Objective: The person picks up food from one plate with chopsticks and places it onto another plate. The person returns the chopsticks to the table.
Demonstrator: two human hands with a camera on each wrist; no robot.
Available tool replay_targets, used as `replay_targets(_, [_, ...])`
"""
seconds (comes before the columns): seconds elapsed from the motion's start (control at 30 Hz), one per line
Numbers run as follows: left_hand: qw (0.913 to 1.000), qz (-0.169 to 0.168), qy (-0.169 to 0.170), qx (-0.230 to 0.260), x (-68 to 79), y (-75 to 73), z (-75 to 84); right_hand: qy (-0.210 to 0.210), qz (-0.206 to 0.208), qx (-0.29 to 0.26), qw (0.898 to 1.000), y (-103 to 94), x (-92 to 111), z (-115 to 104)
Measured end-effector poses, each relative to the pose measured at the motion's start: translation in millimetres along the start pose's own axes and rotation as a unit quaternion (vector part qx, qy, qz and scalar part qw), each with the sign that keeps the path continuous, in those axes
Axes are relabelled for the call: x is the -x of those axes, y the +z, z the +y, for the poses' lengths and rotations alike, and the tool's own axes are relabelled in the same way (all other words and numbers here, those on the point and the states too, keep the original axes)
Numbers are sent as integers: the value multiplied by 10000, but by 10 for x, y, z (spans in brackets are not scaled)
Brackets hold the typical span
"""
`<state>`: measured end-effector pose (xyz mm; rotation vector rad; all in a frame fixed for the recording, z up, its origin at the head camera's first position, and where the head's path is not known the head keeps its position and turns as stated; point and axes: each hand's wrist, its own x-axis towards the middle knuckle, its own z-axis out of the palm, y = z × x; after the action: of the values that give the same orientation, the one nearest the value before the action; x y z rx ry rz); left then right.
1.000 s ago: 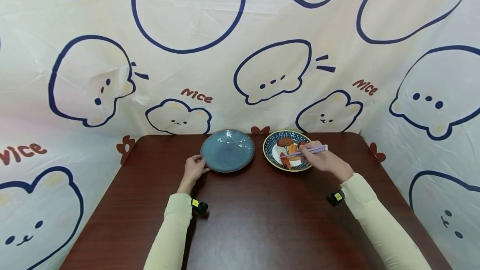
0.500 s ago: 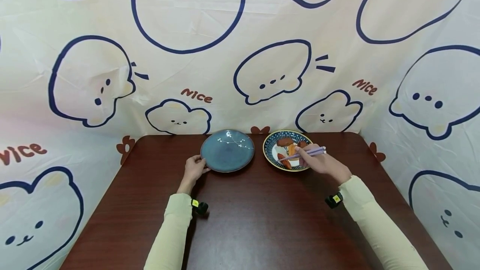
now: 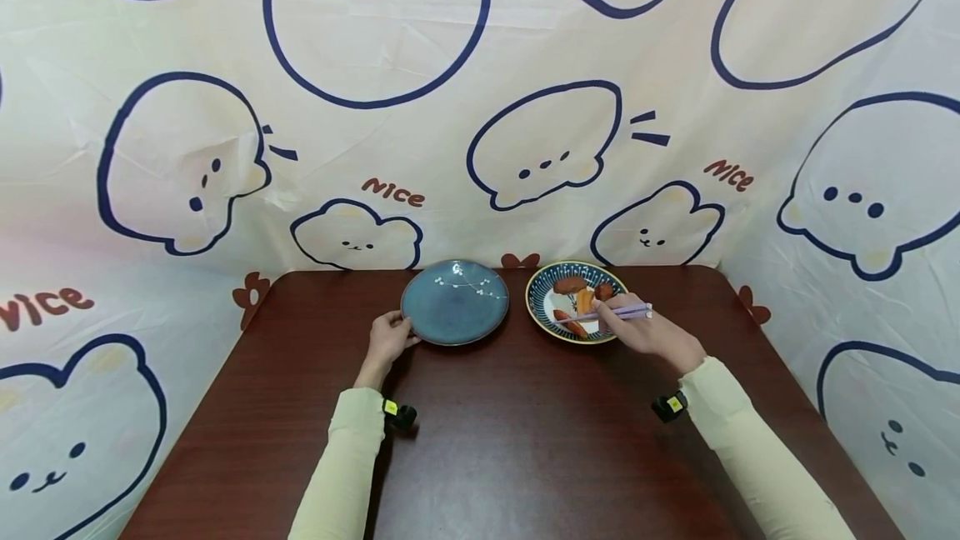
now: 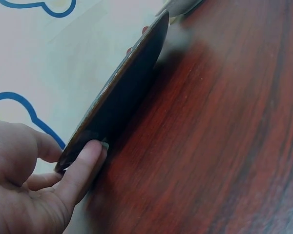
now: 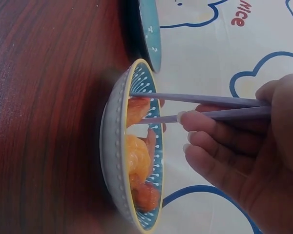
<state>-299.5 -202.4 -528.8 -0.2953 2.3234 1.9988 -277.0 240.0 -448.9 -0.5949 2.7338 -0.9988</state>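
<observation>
My left hand (image 3: 388, 336) pinches the near-left rim of a round blue plate (image 3: 453, 307) with small white blossoms. The left wrist view shows the fingers under the plate's edge (image 4: 112, 87). To its right stands a shallow patterned bowl (image 5: 113, 146) with a yellow rim. My right hand (image 3: 648, 330) holds a pair of light purple chopsticks (image 5: 200, 99), their tips inside the bowl. In the right wrist view the tips lie on either side of a glazed reddish-brown food piece (image 5: 136, 112). An orange piece (image 5: 138, 156) and other reddish-brown pieces lie beside it.
Both dishes stand near the far edge of a dark red-brown wooden table (image 3: 510, 440). Close behind hangs a pale cloth (image 3: 442, 148) printed with blue-outlined cartoon bears; it also runs along both sides.
My right hand has shifted slightly left and down; the chopsticks lie flatter, their tips beside the front food piece. My left hand and the blue plate have stayed put.
</observation>
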Motion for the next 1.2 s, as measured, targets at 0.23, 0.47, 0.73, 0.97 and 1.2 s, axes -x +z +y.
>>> replay_targets(0.23, [10000, -7, -11, -55, 6, 0, 5, -319, 51, -68, 9995, 16, -12, 23])
replay_targets(0.47, [10000, -7, -5, -30, 14, 7, 7, 9, 51, -415, 9991, 53, -11, 22])
replay_targets(0.73, [10000, 4, 26, 8, 27, 19, 12, -66, 209, -560, 9982, 88, 39, 17])
replay_targets(0.97, [10000, 20, 72, 32, 36, 26, 14, -30, 228, -534, 9983, 116, 31, 50])
replay_targets(1.2, [9999, 28, 94, 23, 28, 31, 5, -107, 355, -254, 9990, 67, -20, 13])
